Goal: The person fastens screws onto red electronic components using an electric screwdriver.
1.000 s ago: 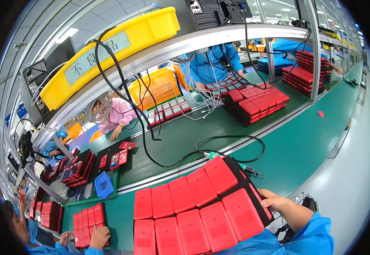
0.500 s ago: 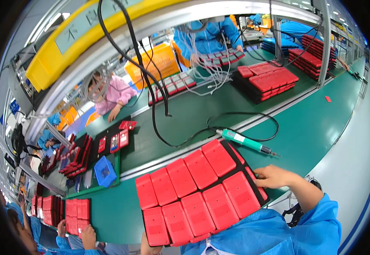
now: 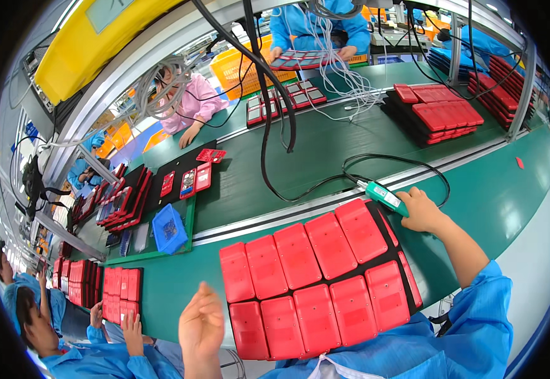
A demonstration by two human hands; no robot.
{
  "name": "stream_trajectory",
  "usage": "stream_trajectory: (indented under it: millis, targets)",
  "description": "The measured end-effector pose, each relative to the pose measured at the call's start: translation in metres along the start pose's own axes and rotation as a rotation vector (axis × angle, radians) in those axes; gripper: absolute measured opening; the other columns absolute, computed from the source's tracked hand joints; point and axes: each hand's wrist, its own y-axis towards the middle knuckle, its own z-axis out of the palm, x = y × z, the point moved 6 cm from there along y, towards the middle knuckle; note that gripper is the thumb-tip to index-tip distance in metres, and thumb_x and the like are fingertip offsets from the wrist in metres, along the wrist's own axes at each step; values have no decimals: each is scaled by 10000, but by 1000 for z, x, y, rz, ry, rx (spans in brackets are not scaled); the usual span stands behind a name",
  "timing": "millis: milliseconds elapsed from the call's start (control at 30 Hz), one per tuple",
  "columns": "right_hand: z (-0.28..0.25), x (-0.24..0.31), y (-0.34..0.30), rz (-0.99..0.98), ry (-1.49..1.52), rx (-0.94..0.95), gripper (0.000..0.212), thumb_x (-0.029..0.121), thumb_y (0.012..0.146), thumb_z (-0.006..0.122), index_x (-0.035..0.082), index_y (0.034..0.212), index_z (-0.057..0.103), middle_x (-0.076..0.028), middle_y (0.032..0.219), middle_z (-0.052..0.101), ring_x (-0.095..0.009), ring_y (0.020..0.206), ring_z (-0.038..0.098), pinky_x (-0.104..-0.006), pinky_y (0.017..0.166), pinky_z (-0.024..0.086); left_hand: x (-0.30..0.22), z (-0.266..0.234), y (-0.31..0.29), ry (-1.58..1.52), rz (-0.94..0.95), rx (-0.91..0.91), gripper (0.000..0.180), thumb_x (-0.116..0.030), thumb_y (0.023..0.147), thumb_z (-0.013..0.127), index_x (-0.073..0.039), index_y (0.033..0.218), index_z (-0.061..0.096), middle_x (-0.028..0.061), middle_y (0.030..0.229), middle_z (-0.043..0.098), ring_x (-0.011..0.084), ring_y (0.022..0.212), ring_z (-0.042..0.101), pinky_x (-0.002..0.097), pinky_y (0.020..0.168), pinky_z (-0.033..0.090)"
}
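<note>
A black tray (image 3: 376, 258) filled with red plastic casings (image 3: 295, 252) in two rows lies in front of me on the green table, at its near edge. My right hand (image 3: 421, 211) is closed round a green electric screwdriver (image 3: 383, 197) just beyond the tray's right end. The hand hides the tool's tip. My left hand (image 3: 202, 322) is raised beside the tray's left end, apart from it. Its fingers are loosely bent, with nothing visible in them.
A blue bin (image 3: 169, 228) of small parts stands left of centre. Black cables (image 3: 263, 95) hang over the table. Red casings are stacked (image 3: 445, 114) at the far right. At lower left a co-worker's hands are at another tray of red casings (image 3: 122, 290).
My right hand has left the tray's right edge and taken hold of the screwdriver. My left hand has come up from below the tray's left end into view.
</note>
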Motion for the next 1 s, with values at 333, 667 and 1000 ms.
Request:
stream_trajectory:
  millis: [333,667,1000]
  targets:
    - [-32,12,-20,-80,102,-46,475,83,565,618,6,1026,533,-155,973,462,-294,913,516,-349,774,449,150,79,54,621,-644,210,228,-240,865,484,-26,907,552,68,780,584,113,623,539,159,475,408]
    - [-84,28,-35,-356,2141,154,667,9,649,574,-31,1236,260,-171,913,501,-332,727,606,-400,601,530,181,59,88,593,-736,271,257,-184,872,472,26,1009,529,45,752,524,89,598,430,177,490,327]
    - [-139,97,-16,-1443,2526,366,327,99,844,505,94,1131,350,-47,608,515,-126,479,534,-230,425,428,185,46,93,444,-743,429,175,-131,864,489,-16,989,528,79,923,578,103,759,543,172,546,384]
